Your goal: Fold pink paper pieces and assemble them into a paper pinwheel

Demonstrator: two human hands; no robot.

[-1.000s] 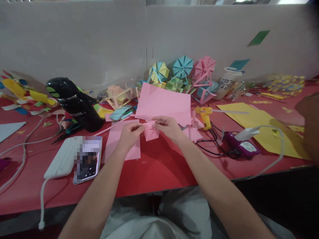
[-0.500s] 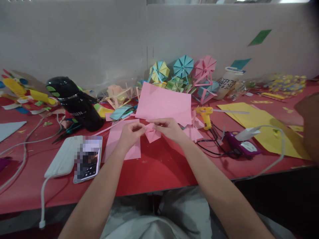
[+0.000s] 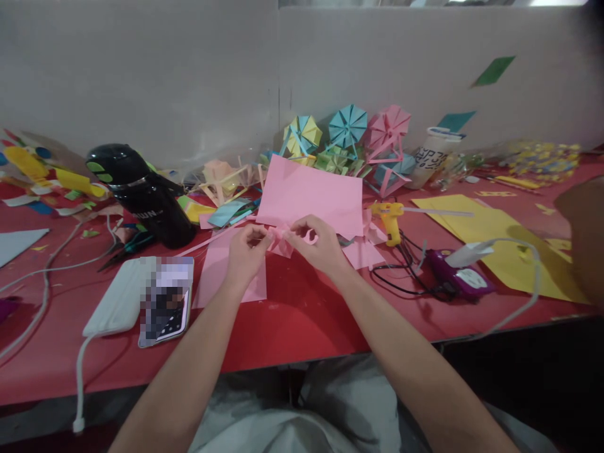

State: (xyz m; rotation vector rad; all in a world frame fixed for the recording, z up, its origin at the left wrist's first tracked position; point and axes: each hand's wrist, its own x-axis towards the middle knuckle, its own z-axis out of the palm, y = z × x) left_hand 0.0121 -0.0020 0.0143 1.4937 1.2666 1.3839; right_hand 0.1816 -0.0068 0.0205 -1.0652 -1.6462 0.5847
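A small folded pink paper piece (image 3: pixel 282 244) is pinched between my two hands over the red table. My left hand (image 3: pixel 248 251) grips its left side with thumb and forefinger. On its right side my right hand (image 3: pixel 318 244) holds it in the same way, close to the left one. Behind the hands lies a large pink sheet (image 3: pixel 311 194), and another pink sheet (image 3: pixel 229 270) lies partly under my left hand and wrist. Folded pink pieces (image 3: pixel 363 251) rest to the right of my right hand.
Left stand a black bottle (image 3: pixel 146 201), a white power bank (image 3: pixel 120 299) and a phone (image 3: pixel 172 308). Right lie a yellow glue gun (image 3: pixel 389 220), a purple device (image 3: pixel 460 277) with cables, and yellow sheets (image 3: pixel 500 245). Paper wheels (image 3: pixel 348 126) stand behind. Another person's arm (image 3: pixel 582 236) is far right.
Both hands have drawn closer together around the small pink piece. My right hand has shifted slightly left and up, and the piece now looks more bunched and is more hidden by the fingers.
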